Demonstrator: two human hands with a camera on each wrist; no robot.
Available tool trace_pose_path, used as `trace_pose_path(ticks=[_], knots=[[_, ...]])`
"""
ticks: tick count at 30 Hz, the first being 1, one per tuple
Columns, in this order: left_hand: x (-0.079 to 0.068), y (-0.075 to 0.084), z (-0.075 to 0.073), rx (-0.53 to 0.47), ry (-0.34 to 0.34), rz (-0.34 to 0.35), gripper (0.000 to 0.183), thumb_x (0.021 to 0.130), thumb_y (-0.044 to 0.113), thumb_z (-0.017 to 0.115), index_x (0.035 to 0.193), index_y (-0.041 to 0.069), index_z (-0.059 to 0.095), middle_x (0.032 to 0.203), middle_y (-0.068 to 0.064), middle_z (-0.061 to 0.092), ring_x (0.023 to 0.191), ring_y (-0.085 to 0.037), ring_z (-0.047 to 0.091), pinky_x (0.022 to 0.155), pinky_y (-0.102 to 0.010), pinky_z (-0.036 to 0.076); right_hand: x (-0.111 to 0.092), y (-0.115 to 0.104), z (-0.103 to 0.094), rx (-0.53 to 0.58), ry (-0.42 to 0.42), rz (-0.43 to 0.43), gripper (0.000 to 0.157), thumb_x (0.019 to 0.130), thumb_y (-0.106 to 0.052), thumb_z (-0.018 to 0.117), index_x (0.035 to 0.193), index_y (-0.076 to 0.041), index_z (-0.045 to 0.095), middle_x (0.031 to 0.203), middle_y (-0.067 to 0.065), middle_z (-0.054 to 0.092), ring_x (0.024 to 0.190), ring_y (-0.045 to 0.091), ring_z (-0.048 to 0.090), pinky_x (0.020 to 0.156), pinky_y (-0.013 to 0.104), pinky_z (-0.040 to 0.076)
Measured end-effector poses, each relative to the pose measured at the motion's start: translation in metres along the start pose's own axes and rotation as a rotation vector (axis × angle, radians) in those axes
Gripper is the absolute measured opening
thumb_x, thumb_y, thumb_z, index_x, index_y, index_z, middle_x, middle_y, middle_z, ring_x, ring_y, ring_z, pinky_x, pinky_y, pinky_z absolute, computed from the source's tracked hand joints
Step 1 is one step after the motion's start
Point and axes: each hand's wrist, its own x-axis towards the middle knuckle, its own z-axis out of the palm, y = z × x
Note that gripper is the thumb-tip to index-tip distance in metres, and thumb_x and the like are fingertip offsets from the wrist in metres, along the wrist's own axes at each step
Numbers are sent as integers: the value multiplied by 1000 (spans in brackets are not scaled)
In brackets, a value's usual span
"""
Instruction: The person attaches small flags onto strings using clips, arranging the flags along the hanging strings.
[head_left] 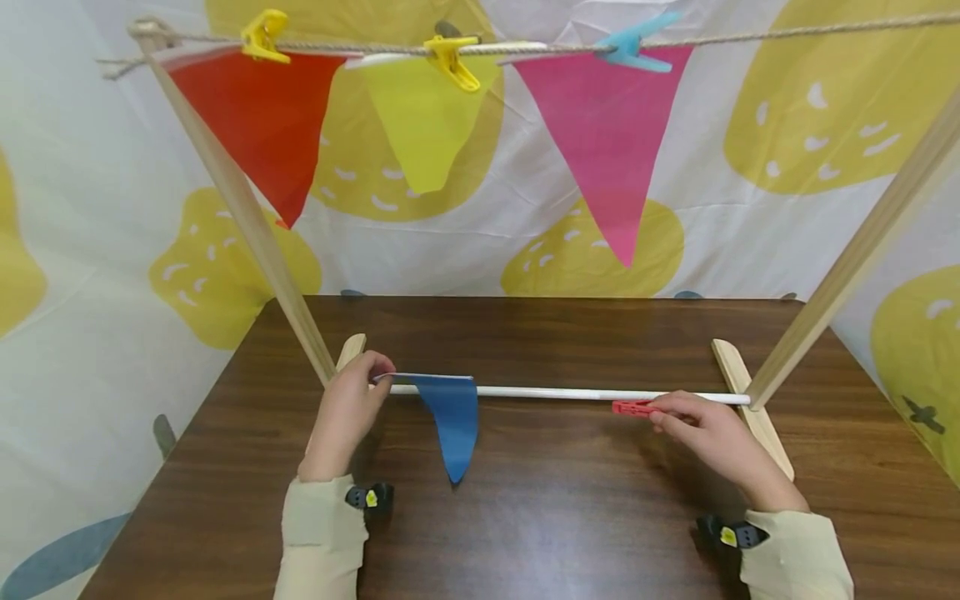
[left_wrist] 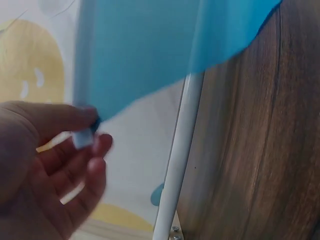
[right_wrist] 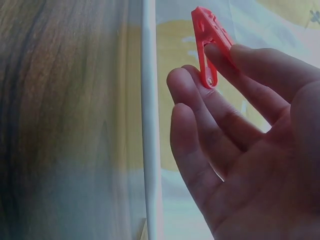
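A blue triangular pennant [head_left: 452, 421] with a white top edge hangs point-down from my left hand [head_left: 351, 406], which pinches one end of that edge between thumb and finger. In the left wrist view the blue pennant [left_wrist: 145, 50] stretches away from the fingertips. My right hand [head_left: 708, 433] holds a red clothespin [head_left: 632, 407] by thumb and forefinger, its other end pointing left. Close up in the right wrist view, the red clothespin [right_wrist: 205, 45] stands above the loosely bent other fingers. Both hands are above the table near a white rod.
The white rod [head_left: 547, 392] joins two wooden posts, the left post [head_left: 247, 217] and right post [head_left: 847, 250]. Between their tops runs a rope [head_left: 787, 32] with a red pennant [head_left: 262, 117], a yellow pennant [head_left: 431, 117] and a pink pennant [head_left: 611, 133] under clips. Brown table [head_left: 555, 508] below.
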Motion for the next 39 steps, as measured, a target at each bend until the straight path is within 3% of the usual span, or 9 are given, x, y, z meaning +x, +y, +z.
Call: trace_pose_path(ticks=[7,15,19,25,39], knots=[[1,5,2,-21,75,71,9,84,13,61,93,13,59,87,0,61,77,-15,55,70,-33,46,0,0,0,-50,28,-4,16,86,-25,59,96,-16,68,96,-3,61,83,4,54,65,21,44],[2,8,2,-18,119,132,9,84,21,63,92,17,62,81,3,64,69,-10,56,62,-29,45,-1,1,0,-12,-4,64,21,88,-26,56,100,-13,66,80,-1,66,77,6,59,65,23,45],[1,8,1,-10,124,159,9,84,21,62,92,17,63,80,4,64,67,-10,55,61,-29,44,-1,1,0,13,-12,69,22,88,-25,56,102,-11,66,79,0,66,76,9,60,65,23,46],[0,9,-1,-17,103,162,11,87,24,58,95,19,64,82,6,63,69,-9,54,62,-29,44,0,1,1,18,14,-13,16,87,-15,57,98,-7,66,85,6,65,73,10,60,61,22,46],[-1,13,-6,-68,124,169,13,86,26,58,94,20,66,78,8,63,66,-7,52,59,-28,42,0,-1,1,-5,6,12,18,85,-23,60,98,-14,67,89,-2,64,76,4,58,61,21,45]])
